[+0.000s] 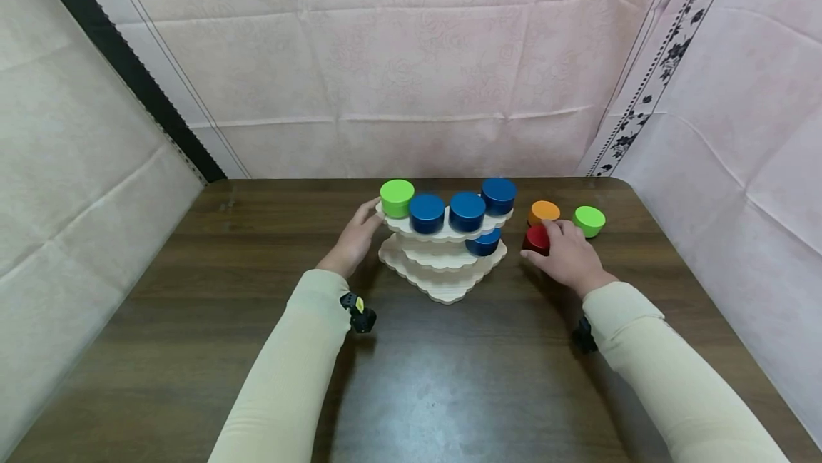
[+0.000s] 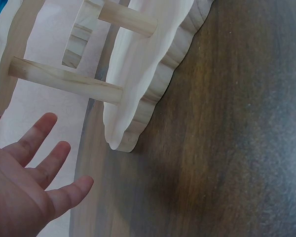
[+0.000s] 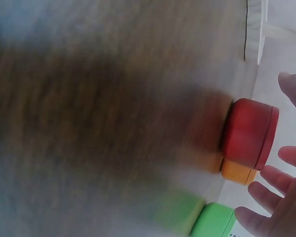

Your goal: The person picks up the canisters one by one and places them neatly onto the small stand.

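A tiered pale wooden stand (image 1: 443, 285) with scalloped shelves sits at the table's far middle. Its top shelf carries a green round tin (image 1: 397, 199) and several blue tins (image 1: 427, 215); another blue tin (image 1: 486, 242) is on a lower shelf. My left hand (image 1: 353, 240) is at the top shelf's left edge, its fingers (image 2: 64, 197) spread and loosely extended. To the right, my right hand (image 1: 570, 257) reaches over a red tin (image 1: 536, 239), thumb and fingers apart around it. In the right wrist view, a gap shows between the fingers and the red tin (image 3: 249, 133).
An orange tin (image 1: 544, 212) stands just behind the red one, and a green tin (image 1: 589, 221) is to its right. The dark wooden table (image 1: 411, 392) ends at a cloth-covered back wall (image 1: 411, 78); cloth also hangs at both sides.
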{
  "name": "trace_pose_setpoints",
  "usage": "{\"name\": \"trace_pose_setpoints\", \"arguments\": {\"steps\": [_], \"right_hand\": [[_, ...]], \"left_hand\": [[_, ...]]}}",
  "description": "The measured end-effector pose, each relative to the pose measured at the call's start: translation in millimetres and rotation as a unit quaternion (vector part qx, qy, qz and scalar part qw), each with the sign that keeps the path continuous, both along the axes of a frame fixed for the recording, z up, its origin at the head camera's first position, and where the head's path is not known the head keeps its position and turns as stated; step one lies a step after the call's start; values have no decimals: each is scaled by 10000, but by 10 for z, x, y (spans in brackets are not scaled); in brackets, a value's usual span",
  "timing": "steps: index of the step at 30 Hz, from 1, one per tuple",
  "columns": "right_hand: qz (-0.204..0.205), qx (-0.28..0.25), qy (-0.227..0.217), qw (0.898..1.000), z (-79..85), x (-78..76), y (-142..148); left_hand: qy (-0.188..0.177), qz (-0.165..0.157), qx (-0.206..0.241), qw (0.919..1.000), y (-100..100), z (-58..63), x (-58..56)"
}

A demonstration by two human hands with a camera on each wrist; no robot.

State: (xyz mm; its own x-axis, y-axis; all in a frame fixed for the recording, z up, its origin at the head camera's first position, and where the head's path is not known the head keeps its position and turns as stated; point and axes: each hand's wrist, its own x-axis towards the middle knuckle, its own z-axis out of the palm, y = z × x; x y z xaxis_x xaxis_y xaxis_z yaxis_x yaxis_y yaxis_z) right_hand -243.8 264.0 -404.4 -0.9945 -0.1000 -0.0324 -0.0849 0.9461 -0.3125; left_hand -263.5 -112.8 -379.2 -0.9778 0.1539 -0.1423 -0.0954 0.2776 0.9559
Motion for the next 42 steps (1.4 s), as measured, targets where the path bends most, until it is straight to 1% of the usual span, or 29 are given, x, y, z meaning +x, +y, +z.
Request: {"name": "trace_pose_setpoints", "arguments": {"steps": [10, 25, 26, 27, 32, 33, 38, 42], "right_hand": [[-126, -91, -276, 9995, -36, -102, 39], [-235, -418, -466, 9978, -95, -171, 62], [-246, -446, -475, 9976, -102, -175, 65], [-255, -475, -473, 9974, -109, -179, 69], [-263, -568, -406, 9972, -113, -167, 78], [-267, -582, -376, 9972, -108, -161, 77], [-324, -750, -229, 9964, -63, -115, 61], [-353, -897, -220, 9951, -37, -74, 55]], "left_hand": [[6, -4, 67, 10000, 4, 12, 4], [-25, 11, 37, 10000, 5, 4, -2], [-72, -5, 55, 10000, 10, 47, 23], [-78, -8, 52, 10000, 9, 46, 23], [-77, -14, 36, 10000, 11, 48, 26], [-31, -9, 22, 10000, 5, 6, 1], [-30, -6, -3, 10000, 1, 20, 5], [-47, 3, 0, 10000, 0, 23, 5]]}}
